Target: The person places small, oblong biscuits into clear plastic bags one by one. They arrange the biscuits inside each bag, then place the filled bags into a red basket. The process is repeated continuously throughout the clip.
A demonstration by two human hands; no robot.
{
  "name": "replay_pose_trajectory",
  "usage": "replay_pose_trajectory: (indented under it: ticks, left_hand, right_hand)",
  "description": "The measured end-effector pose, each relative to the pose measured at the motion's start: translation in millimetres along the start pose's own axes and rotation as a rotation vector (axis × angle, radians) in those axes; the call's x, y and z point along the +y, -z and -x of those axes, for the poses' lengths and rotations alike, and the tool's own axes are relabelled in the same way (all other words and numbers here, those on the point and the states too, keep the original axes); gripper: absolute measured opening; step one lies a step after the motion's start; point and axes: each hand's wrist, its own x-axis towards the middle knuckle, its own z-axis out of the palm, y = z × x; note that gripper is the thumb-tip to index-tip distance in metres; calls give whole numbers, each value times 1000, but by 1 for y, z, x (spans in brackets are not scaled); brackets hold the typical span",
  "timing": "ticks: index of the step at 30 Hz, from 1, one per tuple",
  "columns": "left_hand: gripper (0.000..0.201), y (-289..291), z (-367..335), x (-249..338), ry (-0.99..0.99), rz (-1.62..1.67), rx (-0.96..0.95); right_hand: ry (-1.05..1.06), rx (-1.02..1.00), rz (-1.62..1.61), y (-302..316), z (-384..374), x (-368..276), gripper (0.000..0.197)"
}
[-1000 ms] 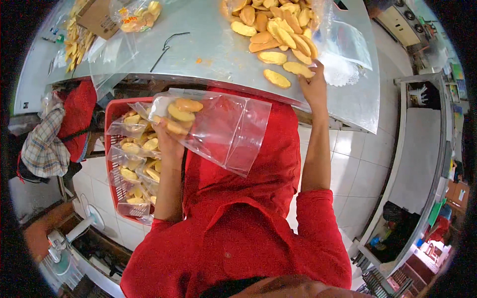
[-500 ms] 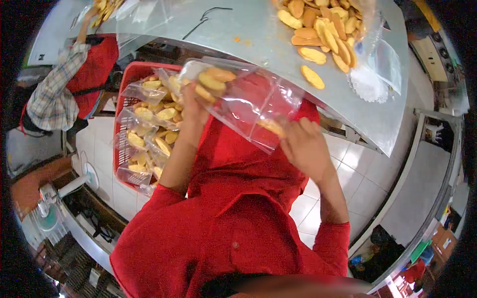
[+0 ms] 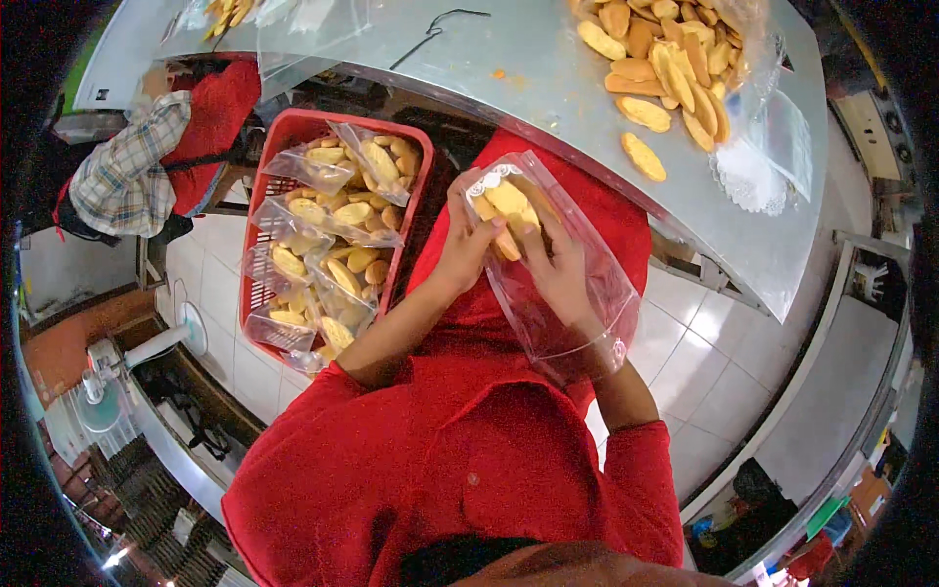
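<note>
A clear plastic bag (image 3: 608, 293) with a white lacy print at its closed end lies tilted in front of my red apron. My left hand (image 3: 464, 247) grips that end from outside, thumb over the edge. Inside are several oval yellow bread slices (image 3: 507, 200), which look like rusks. My right hand (image 3: 559, 279) reaches into the bag, with the plastic around its wrist. Its fingers are closed on the slices at the bottom; how many it grips is hidden.
To the left stands a red basket (image 3: 427, 161) of filled bags (image 3: 342, 279). Loose slices (image 3: 675, 73) are heaped on the metal table (image 3: 548, 103), beside empty bags (image 3: 758, 161). A black cord (image 3: 430, 37) lies there too. Another person (image 3: 132, 166) works at the far left.
My right hand has moved from the bag's mouth down into it with a slice. My left hand has shifted right, away from the basket, and the bag's closed end now points up.
</note>
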Motion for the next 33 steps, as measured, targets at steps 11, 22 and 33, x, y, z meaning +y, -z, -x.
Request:
replay_pose_trajectory:
  ticks: [11, 22, 33]
  left_hand:
    - [55, -5, 2, 6, 88, -133, 35]
    - [73, -2, -7, 12, 253, 95, 29]
    - [52, 14, -12, -2, 199, -18, 33]
  right_hand:
    - [201, -22, 104, -10, -2, 3, 50]
    - [254, -194, 203, 9, -4, -13, 73]
    - [-13, -45, 4, -11, 8, 4, 47]
